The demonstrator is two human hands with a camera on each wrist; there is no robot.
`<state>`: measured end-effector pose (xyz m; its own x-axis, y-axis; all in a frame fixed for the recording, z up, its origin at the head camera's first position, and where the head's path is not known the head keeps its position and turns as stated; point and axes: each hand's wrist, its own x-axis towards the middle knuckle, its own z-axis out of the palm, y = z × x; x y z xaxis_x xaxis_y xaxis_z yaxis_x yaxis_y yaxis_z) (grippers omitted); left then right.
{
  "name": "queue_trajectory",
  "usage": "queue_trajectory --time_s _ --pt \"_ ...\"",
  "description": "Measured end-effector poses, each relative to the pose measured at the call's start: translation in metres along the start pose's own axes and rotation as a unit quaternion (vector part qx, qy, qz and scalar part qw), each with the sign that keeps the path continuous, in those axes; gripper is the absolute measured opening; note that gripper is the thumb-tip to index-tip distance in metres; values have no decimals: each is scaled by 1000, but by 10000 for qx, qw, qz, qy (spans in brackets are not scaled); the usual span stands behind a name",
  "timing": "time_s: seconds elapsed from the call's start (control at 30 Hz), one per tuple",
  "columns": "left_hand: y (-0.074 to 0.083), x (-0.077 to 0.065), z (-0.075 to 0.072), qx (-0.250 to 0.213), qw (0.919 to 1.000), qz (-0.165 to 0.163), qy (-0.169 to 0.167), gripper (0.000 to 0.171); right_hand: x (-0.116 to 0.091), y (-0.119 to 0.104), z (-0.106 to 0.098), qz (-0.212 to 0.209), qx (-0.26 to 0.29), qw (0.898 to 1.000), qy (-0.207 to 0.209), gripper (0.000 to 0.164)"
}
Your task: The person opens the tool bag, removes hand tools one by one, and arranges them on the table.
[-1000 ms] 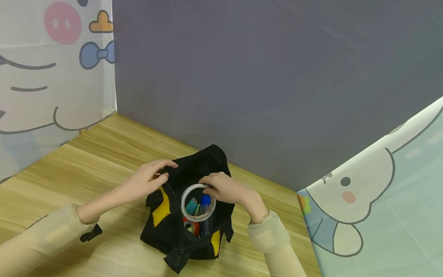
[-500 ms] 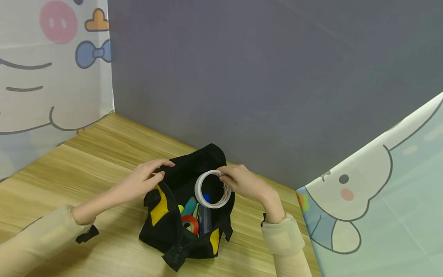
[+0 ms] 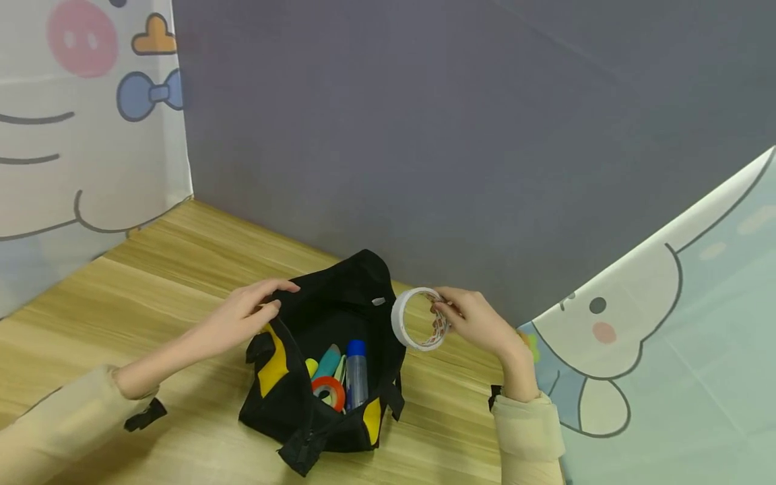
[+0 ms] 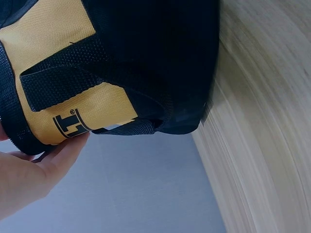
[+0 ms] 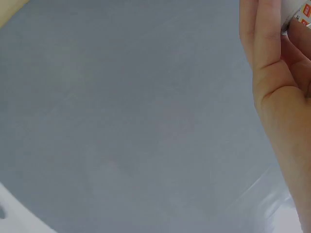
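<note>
A black and yellow tool bag [image 3: 275,397] stands unzipped on the wooden table. My left hand [image 3: 245,313] holds its left rim; in the left wrist view that hand [image 4: 34,170] has the zipper edge between thumb and fingers, beside a yellow panel. My right hand [image 3: 479,320] pinches the edge of a white tape roll [image 3: 400,323], raised just right of the bag's opening. Only a corner of the tape's printed core shows in the right wrist view, by my fingers [image 5: 267,43]. In the bag lie a red tape roll [image 3: 335,387], a blue-capped clear tube [image 3: 356,377] and a teal item [image 3: 329,362].
A grey wall [image 3: 424,135] rises close behind the bag. Cartoon-printed panels stand at left [image 3: 36,182] and right [image 3: 715,323]. A black strap buckle [image 3: 145,414] lies by my left forearm. Wooden table [image 3: 164,269] surface surrounds the bag.
My right hand has lifted the white tape roll out of the bag and moved it right, uncovering the things inside. My left hand stays at the rim. The head view has shifted slightly.
</note>
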<state>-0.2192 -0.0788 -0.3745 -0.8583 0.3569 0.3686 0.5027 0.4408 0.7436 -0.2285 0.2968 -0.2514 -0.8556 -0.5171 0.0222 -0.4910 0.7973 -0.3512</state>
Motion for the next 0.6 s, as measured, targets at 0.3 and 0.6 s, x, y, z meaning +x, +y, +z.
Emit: queue_trajectory --time_s 0.3,0.6 --pt "-1 -2 -1 32 9999 91 68 33 -29 50 10 875 351 9955 99 13" --pt "-1 -4 2 5 9999 94 100 33 -48 98 41 1443 660 9873 -119 18"
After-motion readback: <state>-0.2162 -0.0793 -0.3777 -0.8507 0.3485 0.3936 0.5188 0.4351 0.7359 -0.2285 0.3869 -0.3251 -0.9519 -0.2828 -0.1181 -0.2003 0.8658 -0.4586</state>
